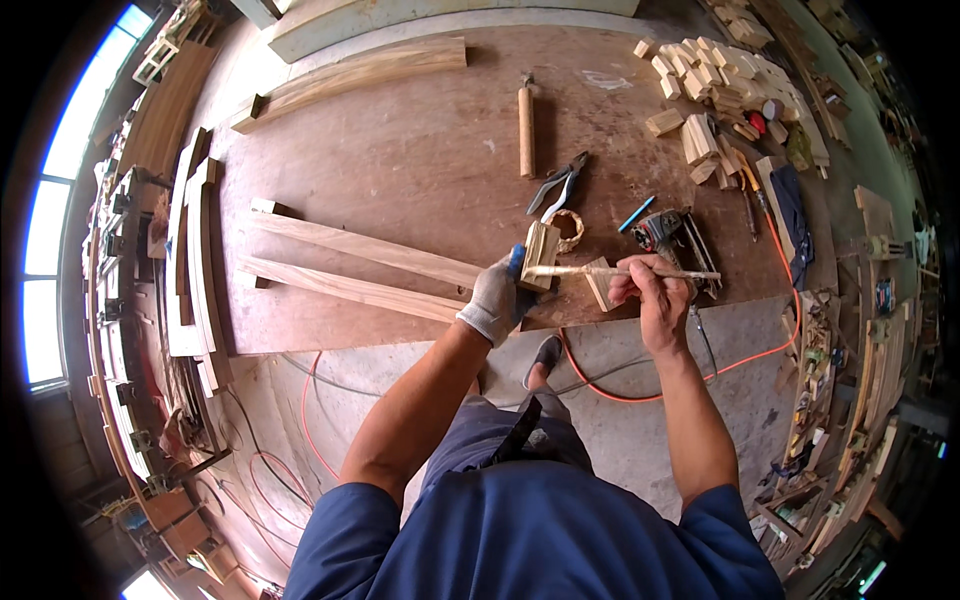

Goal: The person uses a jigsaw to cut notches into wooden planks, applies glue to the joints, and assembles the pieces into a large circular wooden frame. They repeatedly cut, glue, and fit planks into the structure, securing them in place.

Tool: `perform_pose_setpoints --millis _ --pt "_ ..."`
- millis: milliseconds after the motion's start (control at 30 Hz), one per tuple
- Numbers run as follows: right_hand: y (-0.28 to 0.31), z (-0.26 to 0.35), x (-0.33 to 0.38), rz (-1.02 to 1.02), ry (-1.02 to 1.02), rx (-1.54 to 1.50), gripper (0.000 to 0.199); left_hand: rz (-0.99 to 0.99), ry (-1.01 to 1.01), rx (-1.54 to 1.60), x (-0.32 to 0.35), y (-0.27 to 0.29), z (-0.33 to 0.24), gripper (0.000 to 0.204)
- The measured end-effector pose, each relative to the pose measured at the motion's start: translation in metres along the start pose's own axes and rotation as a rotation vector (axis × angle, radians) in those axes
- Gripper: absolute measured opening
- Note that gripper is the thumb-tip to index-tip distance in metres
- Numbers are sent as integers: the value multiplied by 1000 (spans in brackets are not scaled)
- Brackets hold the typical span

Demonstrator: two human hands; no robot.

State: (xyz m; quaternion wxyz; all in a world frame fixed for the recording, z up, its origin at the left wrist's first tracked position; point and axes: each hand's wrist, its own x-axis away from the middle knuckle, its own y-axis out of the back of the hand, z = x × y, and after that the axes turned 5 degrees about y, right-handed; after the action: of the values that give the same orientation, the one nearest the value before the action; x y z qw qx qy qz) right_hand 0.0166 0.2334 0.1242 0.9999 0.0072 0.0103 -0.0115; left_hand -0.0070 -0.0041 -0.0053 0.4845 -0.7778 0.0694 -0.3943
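My left hand (493, 298), in a white glove with blue at a fingertip, grips a short wooden block (541, 254) above the table's front edge. Between the fingers of my bare right hand (655, 290) is a thin wooden stick (590, 270), held nearly level. Its left tip meets the block or lies just in front of it; whether it has bristles I cannot tell. A small wood piece (602, 284) is beneath the stick, beside my right fingers. Next to the block are a tan ring like a tape roll (568, 231) and pliers (558, 186) with spread handles.
Two long wood strips (365, 242) reach leftward from my left hand. A nail gun (668, 236), blue pen (637, 213) and orange hose (797, 310) are at right. Wood blocks (705, 72) pile up far right. A wooden-handled tool (526, 132) and a long board (360, 80) lie farther back.
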Motion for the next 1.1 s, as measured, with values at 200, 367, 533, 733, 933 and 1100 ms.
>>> perform_pose_setpoints --millis 200,367,533,733,933,1100 --pt "-5 -8 -12 -109 97 28 25 46 8 -41 9 -2 1 57" --pt "6 -1 -7 -57 130 69 26 75 -4 -58 15 -2 -1 57" --pt "3 14 1 111 351 374 16 115 -6 -27 15 -1 -3 55" --pt "7 33 20 272 300 242 19 -42 -11 51 12 -8 -4 51" --pt "12 8 3 42 109 136 24 78 24 -85 25 -15 -8 55" --pt "6 4 -5 -11 262 287 20 61 -6 -104 28 -12 -9 56"
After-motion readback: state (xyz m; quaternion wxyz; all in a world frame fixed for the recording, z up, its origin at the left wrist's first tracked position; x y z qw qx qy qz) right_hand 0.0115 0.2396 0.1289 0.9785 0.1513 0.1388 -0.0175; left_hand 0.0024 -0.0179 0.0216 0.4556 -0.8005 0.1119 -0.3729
